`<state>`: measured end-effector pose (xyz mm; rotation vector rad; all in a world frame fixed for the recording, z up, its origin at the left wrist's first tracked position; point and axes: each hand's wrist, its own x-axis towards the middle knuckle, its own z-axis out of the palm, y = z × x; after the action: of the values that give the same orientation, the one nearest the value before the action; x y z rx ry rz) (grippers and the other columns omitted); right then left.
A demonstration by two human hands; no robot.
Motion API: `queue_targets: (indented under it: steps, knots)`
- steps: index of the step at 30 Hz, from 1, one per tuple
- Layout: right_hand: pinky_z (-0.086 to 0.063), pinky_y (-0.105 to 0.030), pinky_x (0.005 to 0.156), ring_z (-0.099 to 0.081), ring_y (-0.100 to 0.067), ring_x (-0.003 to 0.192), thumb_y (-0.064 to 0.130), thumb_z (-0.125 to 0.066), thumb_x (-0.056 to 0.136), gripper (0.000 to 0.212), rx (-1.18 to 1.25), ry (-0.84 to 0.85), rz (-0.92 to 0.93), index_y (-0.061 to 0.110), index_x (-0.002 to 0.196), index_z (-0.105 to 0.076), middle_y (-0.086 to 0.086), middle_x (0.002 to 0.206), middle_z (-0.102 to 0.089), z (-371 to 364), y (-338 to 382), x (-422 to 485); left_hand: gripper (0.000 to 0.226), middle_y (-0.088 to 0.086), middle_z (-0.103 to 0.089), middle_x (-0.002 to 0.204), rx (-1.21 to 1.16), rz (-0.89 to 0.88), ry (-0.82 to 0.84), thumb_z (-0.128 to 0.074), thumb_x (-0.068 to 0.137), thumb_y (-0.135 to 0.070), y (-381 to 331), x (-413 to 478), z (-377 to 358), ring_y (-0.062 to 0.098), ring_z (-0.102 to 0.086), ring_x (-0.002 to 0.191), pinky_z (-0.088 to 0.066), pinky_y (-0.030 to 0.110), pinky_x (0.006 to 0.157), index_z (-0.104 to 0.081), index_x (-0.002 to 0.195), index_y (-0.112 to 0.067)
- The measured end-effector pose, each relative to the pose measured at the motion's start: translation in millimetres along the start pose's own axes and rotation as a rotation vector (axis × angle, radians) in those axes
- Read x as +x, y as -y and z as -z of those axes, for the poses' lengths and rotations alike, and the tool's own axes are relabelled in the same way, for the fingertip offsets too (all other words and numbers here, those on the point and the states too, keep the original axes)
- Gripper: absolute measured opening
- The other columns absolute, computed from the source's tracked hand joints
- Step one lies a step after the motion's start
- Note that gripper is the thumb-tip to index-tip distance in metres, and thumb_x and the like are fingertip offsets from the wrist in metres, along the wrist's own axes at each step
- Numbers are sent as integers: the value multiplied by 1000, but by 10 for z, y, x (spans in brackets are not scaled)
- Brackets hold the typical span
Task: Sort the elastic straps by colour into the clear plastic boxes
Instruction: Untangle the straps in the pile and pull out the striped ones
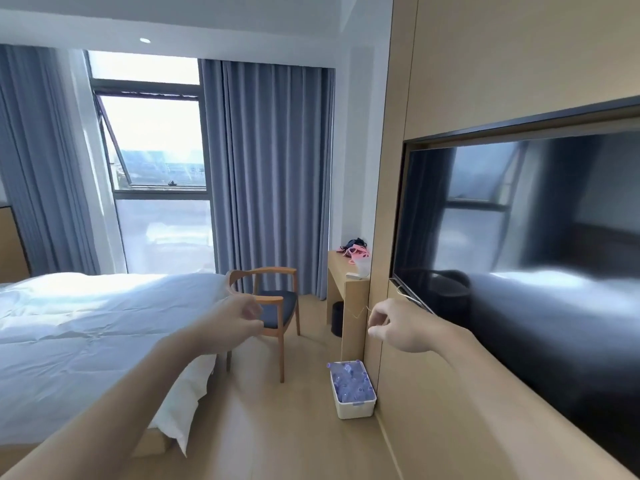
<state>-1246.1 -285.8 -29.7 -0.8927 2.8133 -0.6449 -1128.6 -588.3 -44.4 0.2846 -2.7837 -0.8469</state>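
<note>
A heap of pink and dark elastic straps (355, 250) lies on a wooden desk (337, 271) far ahead, against the right wall. A clear plastic box (362, 266) seems to stand near the desk's front end, partly hidden by the wall panel. My left hand (242, 315) is raised in front of me with fingers loosely curled, holding nothing. My right hand (394, 323) is also raised, fingers bent and apart, holding nothing. Both hands are far from the straps.
A wooden chair (273, 303) with a dark seat stands between the bed (86, 327) and the desk. A white bin of plastic bottles (351, 389) sits on the floor by the right wall. A dark television (519, 271) hangs on the right. A small black bin (336, 318) stands under the desk.
</note>
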Motion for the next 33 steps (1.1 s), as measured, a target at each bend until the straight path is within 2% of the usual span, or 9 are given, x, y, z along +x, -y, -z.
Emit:
queue_targets:
  steps: [3,5,10,17,20,24,27,30,33]
  knots:
    - [-50,-25,82,-60,-9,97,31,-57,97,12,53,-80,9,24,103,-65,11,102,-62,56,59,611,24,-1,-62,114,-40,-25,-41,-61,96,-22,176,738,130,10,-59,100,-49,22,78,-62,120,-18]
    - [-48,-22,79,-60,-8,97,30,-58,97,10,84,-83,7,25,101,-66,11,103,-64,47,23,943,23,-2,-63,114,-36,-46,-20,-61,96,-24,263,1162,100,12,-60,103,-53,31,88,-62,118,-21]
    - [-51,-30,88,-61,-9,98,31,-61,96,9,93,-102,-55,26,100,-66,10,104,-64,-13,-231,1790,29,-2,-63,117,-9,-70,67,-61,96,-24,506,2123,-70,15,-61,108,-53,35,96,-61,125,-19]
    - [-45,-22,78,-59,-8,97,31,-61,97,11,126,-84,-51,24,103,-66,12,104,-62,-233,-608,3430,30,-1,-64,118,-7,-59,94,-62,95,-24,1073,3571,-401,14,-62,107,-54,37,97,-62,125,-20]
    - [-44,-22,75,-61,-10,97,33,-62,96,13,160,-12,-39,25,103,-66,11,103,-65,-356,-683,4340,29,-1,-64,117,18,-35,101,-63,95,-26,1332,4253,-424,14,-62,106,-54,38,97,-62,123,-19]
    - [-49,-28,78,-63,-14,97,33,-61,95,7,226,-31,-7,27,97,-65,8,101,-65,-341,-643,5585,18,-5,-65,108,3,-3,16,-63,95,-21,1677,5154,-84,14,-63,101,-52,31,84,-64,113,-21]
    - [-50,-28,82,-61,-13,98,32,-60,96,14,214,-28,66,23,105,-65,8,106,-63,-371,-529,6368,16,-5,-67,106,-17,21,-74,-63,95,-18,1986,5713,169,13,-64,97,-49,30,79,-67,110,-23]
    - [-51,-32,91,-59,-12,100,34,-61,95,17,171,56,90,22,107,-66,8,109,-60,-488,-520,6999,17,-4,-67,106,-19,41,-66,-65,94,-18,2272,6218,153,13,-65,96,-50,30,80,-67,111,-21]
    - [-52,-32,88,-60,-13,99,37,-61,95,19,114,105,68,23,106,-66,9,106,-61,-539,-677,7620,19,-6,-66,107,-28,35,-28,-64,95,-20,2509,6793,-10,10,-63,97,-52,28,83,-66,113,-21]
